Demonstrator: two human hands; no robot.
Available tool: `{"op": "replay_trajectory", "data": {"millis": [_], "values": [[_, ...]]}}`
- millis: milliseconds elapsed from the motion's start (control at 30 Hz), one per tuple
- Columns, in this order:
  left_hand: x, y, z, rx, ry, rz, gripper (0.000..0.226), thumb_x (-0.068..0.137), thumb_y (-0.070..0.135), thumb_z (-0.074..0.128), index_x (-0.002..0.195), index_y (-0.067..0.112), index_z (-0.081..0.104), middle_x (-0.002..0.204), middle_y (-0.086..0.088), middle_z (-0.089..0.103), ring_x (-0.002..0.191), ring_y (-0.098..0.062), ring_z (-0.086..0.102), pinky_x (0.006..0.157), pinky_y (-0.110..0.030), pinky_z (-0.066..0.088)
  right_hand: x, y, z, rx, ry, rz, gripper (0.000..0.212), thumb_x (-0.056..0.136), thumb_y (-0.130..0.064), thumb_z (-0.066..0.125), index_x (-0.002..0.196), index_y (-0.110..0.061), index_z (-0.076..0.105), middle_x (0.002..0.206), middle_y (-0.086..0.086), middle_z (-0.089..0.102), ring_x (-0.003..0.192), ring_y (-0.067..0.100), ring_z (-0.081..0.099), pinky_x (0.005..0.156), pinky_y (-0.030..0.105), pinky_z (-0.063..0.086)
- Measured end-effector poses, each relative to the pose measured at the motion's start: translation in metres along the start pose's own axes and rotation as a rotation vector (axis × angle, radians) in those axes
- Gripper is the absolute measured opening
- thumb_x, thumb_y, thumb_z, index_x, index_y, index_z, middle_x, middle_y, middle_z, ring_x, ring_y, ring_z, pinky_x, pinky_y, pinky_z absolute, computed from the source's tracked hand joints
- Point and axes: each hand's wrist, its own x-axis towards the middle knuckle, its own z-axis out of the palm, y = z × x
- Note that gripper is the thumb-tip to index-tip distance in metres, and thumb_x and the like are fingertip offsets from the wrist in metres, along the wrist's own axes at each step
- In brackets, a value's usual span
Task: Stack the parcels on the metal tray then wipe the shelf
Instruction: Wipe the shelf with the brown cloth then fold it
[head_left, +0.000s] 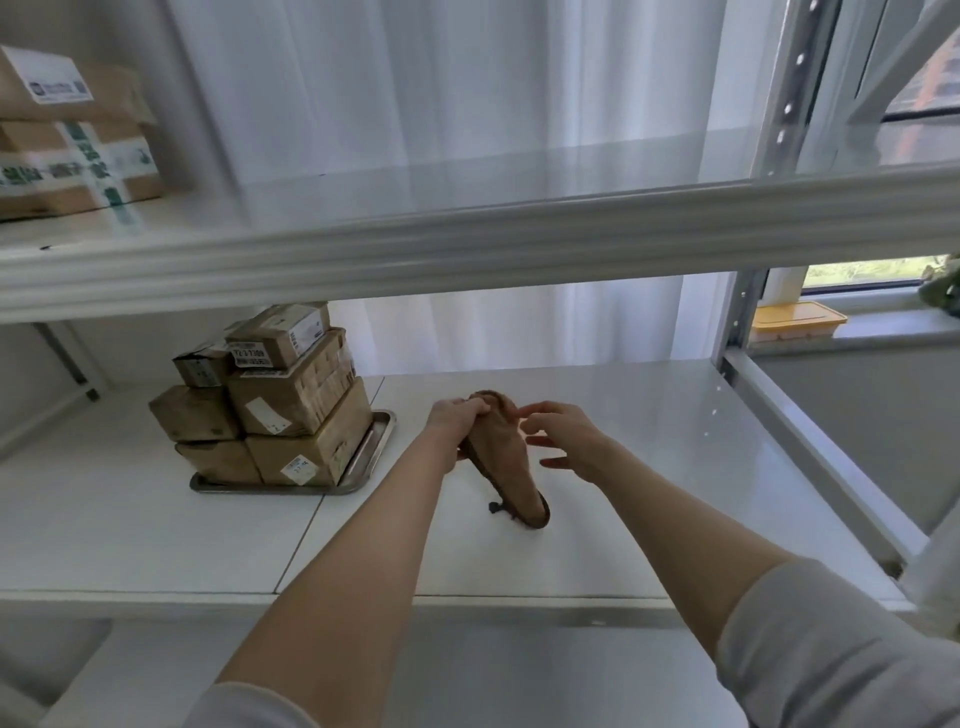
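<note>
I am gripping the top of a brown cloth (501, 457) with my left hand (460, 415), fingers curled around the bunched fabric, and the cloth is hanging down at a slant so that its lower end is touching the white shelf (649, 467). My right hand (558, 439) is hovering just beside the cloth with its fingers spread apart and holding nothing; I cannot tell whether a fingertip is brushing the fabric. To my left, the cardboard parcels (270, 405) are sitting stacked in 3 layers on the metal tray (374, 447), which is lying flat on the same shelf, well apart from the cloth. On the upper shelf (467, 228), 2 larger boxes (67, 135) are sitting at the far left. A yellow lidded container (797, 319) is resting on the windowsill to the right.
</note>
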Motion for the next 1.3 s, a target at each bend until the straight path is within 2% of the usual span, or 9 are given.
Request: {"op": "replay_trajectory", "data": {"millis": [67, 167, 300, 533, 700, 833, 1033, 1167, 1300], "values": [[0.004, 0.007, 0.006, -0.033, 0.009, 0.023, 0.002, 0.089, 0.013, 0.057, 0.087, 0.013, 0.057, 0.104, -0.01, 0.056, 0.096, -0.028, 0.053, 0.087, -0.039, 0.05, 0.008, -0.001, -0.011, -0.044, 0.058, -0.012, 0.031, 0.089, -0.027, 0.065, 0.118, -0.017, 0.06, 0.125, 0.003, 0.059, 0.113, 0.021, 0.053, 0.1, 0.044, 0.043], [0.01, 0.014, 0.009, -0.043, -0.009, 0.07, 0.01, 0.089, 0.013, 0.053, 0.097, 0.015, 0.059, 0.106, -0.01, 0.059, 0.099, -0.028, 0.055, 0.09, -0.042, 0.05, 0.02, -0.005, -0.02, -0.063, 0.027, 0.011, 0.069, 0.083, -0.053, 0.065, 0.136, -0.013, 0.051, 0.139, 0.002, 0.049, 0.13, 0.026, 0.042, 0.109, 0.047, 0.033], [0.021, 0.021, 0.005, 0.048, -0.067, 0.096, 0.015, 0.087, 0.013, 0.05, 0.096, 0.019, 0.061, 0.103, -0.008, 0.06, 0.097, -0.026, 0.055, 0.082, -0.036, 0.049, 0.03, -0.012, -0.019, -0.037, -0.086, 0.074, 0.084, 0.07, -0.074, 0.062, 0.128, -0.014, 0.055, 0.131, -0.001, 0.053, 0.126, 0.026, 0.046, 0.11, 0.055, 0.029], [0.043, 0.029, -0.012, 0.078, -0.134, 0.085, 0.039, 0.084, -0.006, 0.041, 0.112, 0.01, 0.062, 0.09, -0.01, 0.061, 0.082, -0.022, 0.056, 0.078, -0.033, 0.053, 0.054, -0.02, -0.013, 0.157, -0.036, -0.018, 0.05, 0.083, -0.037, 0.072, 0.125, -0.011, 0.062, 0.122, 0.003, 0.062, 0.113, 0.024, 0.056, 0.104, 0.044, 0.041], [0.069, 0.032, -0.028, 0.104, 0.001, 0.202, 0.041, 0.084, -0.012, 0.05, 0.12, 0.006, 0.06, 0.094, -0.015, 0.061, 0.081, -0.024, 0.057, 0.075, -0.031, 0.054, 0.069, -0.033, 0.0, 0.196, 0.014, -0.071, 0.032, 0.091, -0.024, 0.066, 0.119, -0.008, 0.064, 0.11, 0.005, 0.062, 0.105, 0.022, 0.056, 0.087, 0.035, 0.044], [0.089, 0.043, -0.039, 0.114, 0.087, 0.351, 0.039, 0.086, -0.006, 0.057, 0.123, 0.005, 0.057, 0.1, -0.02, 0.062, 0.084, -0.028, 0.059, 0.081, -0.035, 0.053, 0.082, -0.046, 0.006, 0.162, 0.023, -0.092, 0.04, 0.086, -0.011, 0.065, 0.126, -0.012, 0.056, 0.115, 0.008, 0.061, 0.106, 0.023, 0.057, 0.09, 0.037, 0.043], [0.116, 0.04, -0.06, 0.192, 0.141, 0.388, 0.032, 0.093, 0.0, 0.049, 0.123, 0.005, 0.057, 0.105, -0.018, 0.061, 0.084, -0.022, 0.054, 0.063, -0.021, 0.045, 0.1, -0.048, 0.028, 0.17, 0.002, -0.134, 0.05, 0.084, 0.006, 0.058, 0.127, -0.019, 0.056, 0.122, 0.011, 0.059, 0.11, 0.026, 0.058, 0.089, 0.034, 0.048], [0.134, 0.033, -0.068, 0.249, 0.178, 0.41, 0.029, 0.095, 0.001, 0.045, 0.123, 0.003, 0.057, 0.122, -0.021, 0.06, 0.097, -0.023, 0.056, 0.084, -0.031, 0.048, 0.108, -0.05, 0.044, 0.125, 0.058, -0.177, 0.042, 0.082, 0.012, 0.055, 0.115, -0.013, 0.065, 0.105, 0.011, 0.066, 0.093, 0.02, 0.058, 0.093, 0.039, 0.05], [0.142, 0.036, -0.074, 0.281, 0.188, 0.423, 0.031, 0.097, 0.005, 0.043, 0.125, 0.007, 0.056, 0.124, -0.017, 0.059, 0.113, -0.032, 0.057, 0.099, -0.041, 0.047, 0.11, -0.053, 0.051, 0.124, 0.111, -0.224, 0.036, 0.081, 0.01, 0.058, 0.112, -0.007, 0.068, 0.091, 0.006, 0.065, 0.078, 0.013, 0.057, 0.066, 0.02, 0.045]]}}
